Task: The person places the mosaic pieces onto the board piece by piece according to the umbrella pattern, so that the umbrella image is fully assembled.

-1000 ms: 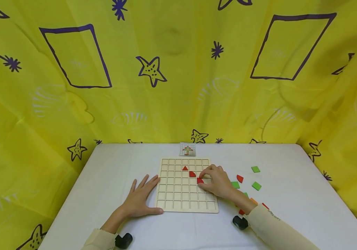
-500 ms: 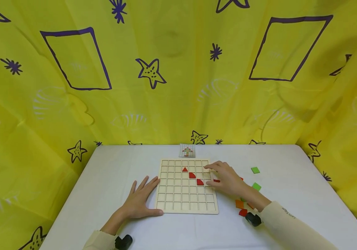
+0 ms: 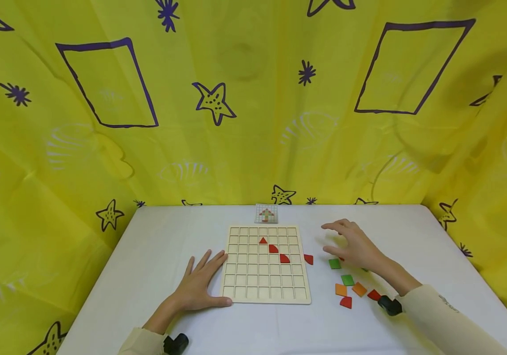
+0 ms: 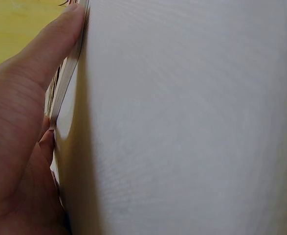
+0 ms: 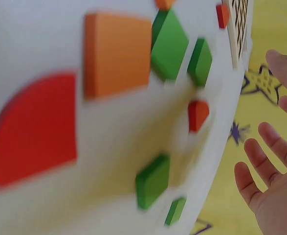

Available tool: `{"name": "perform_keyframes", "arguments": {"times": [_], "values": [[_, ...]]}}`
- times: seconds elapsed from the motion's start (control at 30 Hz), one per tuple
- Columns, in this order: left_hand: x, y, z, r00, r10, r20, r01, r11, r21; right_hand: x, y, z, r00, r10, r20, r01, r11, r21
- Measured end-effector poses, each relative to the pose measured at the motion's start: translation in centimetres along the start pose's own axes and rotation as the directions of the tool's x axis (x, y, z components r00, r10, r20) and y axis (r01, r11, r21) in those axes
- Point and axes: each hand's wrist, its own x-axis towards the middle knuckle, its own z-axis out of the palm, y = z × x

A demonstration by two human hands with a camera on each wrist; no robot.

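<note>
Left hand (image 3: 196,287) spread wide | right hand (image 3: 358,248) wide | board (image 3: 264,269) pale, gridded; red pieces (image 3: 273,249) set in

No word, number or brand can be read. A short line of dark marks, possibly lettering, is carried on the right sleeve (image 3: 450,318), but it is too small to be made out. On the small card (image 3: 266,213), a coloured figure is printed over a grid. The yellow curtain (image 3: 253,148) is patterned with dark-outlined stars (image 3: 216,102).
</note>
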Motion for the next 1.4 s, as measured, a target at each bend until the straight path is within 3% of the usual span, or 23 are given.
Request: {"name": "perform_keyframes", "arguments": {"times": [0.23, 0.53, 0.67, 0.83, 1.1, 1.4], "values": [[0.2, 0.4, -0.5, 0.996, -0.056, 0.075, 0.055, 0.998, 0.023, -1.4, 1.9, -2.1, 0.999, -0.002, -0.054, 0.001, 1.0, -0.002], [0.1, 0.4, -0.4, 0.999, -0.027, 0.036, 0.026, 1.0, 0.017, -2.6, 4.1, -3.2, 0.994, 0.078, -0.073, -0.079, 0.997, -0.014], [0.1, 0.3, -0.4, 0.999, -0.033, 0.043, 0.033, 0.999, 0.012, -2.9, 5.2, -3.7, 0.987, 0.159, -0.02, -0.158, 0.987, 0.043], [0.1, -0.3, 0.1, 1.0, 0.009, 0.001, -0.009, 1.0, -0.003, -3.2, 6.9, -4.0, 0.968, 0.241, 0.066, -0.247, 0.962, 0.118], [0.2, -1.3, 1.1, 1.0, 0.0, -0.024, 0.001, 1.0, 0.028, -3.2, 8.8, -4.5, 0.954, 0.268, 0.136, -0.286, 0.948, 0.137], [0.2, -1.0, 0.8, 1.0, 0.017, -0.022, -0.017, 1.0, 0.003, -3.1, 9.1, -4.5, 0.95, 0.28, 0.135, -0.297, 0.947, 0.123]]}}
